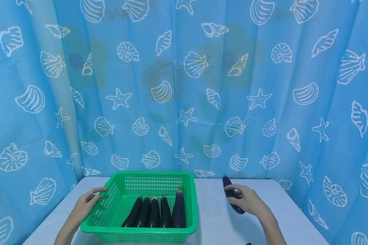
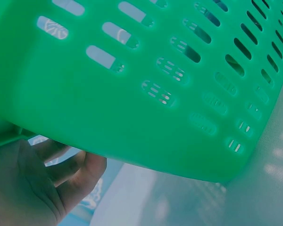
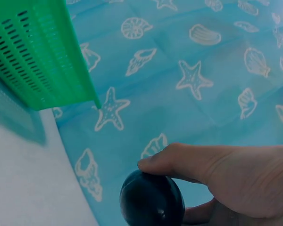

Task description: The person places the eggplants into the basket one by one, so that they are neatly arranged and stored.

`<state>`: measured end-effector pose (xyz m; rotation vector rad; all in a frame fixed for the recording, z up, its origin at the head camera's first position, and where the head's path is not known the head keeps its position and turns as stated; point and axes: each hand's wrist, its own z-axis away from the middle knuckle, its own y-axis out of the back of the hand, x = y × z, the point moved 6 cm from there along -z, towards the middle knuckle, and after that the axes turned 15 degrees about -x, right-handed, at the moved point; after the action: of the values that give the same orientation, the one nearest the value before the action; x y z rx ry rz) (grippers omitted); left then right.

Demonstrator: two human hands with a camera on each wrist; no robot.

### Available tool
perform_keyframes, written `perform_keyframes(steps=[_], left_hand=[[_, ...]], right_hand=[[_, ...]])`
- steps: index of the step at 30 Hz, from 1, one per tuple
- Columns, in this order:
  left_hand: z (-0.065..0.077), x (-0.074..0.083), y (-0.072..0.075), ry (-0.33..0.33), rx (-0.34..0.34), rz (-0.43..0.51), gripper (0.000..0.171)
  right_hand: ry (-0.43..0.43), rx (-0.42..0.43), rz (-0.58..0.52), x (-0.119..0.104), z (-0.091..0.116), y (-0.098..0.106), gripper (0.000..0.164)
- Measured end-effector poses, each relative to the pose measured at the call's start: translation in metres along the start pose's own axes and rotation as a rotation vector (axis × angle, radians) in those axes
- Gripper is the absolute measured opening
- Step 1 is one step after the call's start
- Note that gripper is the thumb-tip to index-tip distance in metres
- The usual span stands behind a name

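A green plastic basket (image 1: 141, 230) with slotted walls holds several dark purple eggplants (image 1: 154, 212) lying side by side, the one at the right thicker than the others. My left hand (image 1: 85, 206) is at the basket's left side, its bent fingers (image 2: 87, 174) gripping the edge. To the right of the basket, my right hand (image 1: 248, 200) holds a single eggplant (image 1: 230, 194) between thumb and fingers, its stem end pointing away. From the right wrist, that eggplant's rounded, glossy end (image 3: 151, 200) shows under the thumb.
A white-covered table (image 1: 211, 211) lies under everything. Behind and at both sides hangs a blue curtain (image 1: 184, 102) printed with white shells and starfish. The tip of a dark object (image 1: 248, 243) shows at the bottom edge of the head view.
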<state>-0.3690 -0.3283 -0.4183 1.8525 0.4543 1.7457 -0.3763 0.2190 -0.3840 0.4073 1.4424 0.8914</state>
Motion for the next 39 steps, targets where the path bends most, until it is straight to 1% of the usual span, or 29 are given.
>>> perform_keyframes(steps=[10,15,22,32,39], left_hand=[[0.001,-0.001,0.001,0.002,0.004,-0.006,0.054],[0.002,-0.002,0.001,0.006,0.003,0.000,0.055],[0.001,0.001,0.002,0.001,0.004,-0.012,0.053],[0.001,-0.001,0.001,-0.002,0.016,0.001,0.050],[-0.001,-0.001,0.000,-0.003,0.018,0.004,0.049]], right_hand=[[0.033,0.009,0.008,-0.023,0.008,-0.002,0.038],[0.053,0.008,0.002,-0.032,0.008,-0.005,0.038],[0.075,0.000,-0.003,-0.042,0.007,-0.012,0.037],[0.135,-0.058,0.006,-0.059,0.005,-0.027,0.036],[0.172,-0.081,0.015,-0.074,0.006,-0.033,0.037]])
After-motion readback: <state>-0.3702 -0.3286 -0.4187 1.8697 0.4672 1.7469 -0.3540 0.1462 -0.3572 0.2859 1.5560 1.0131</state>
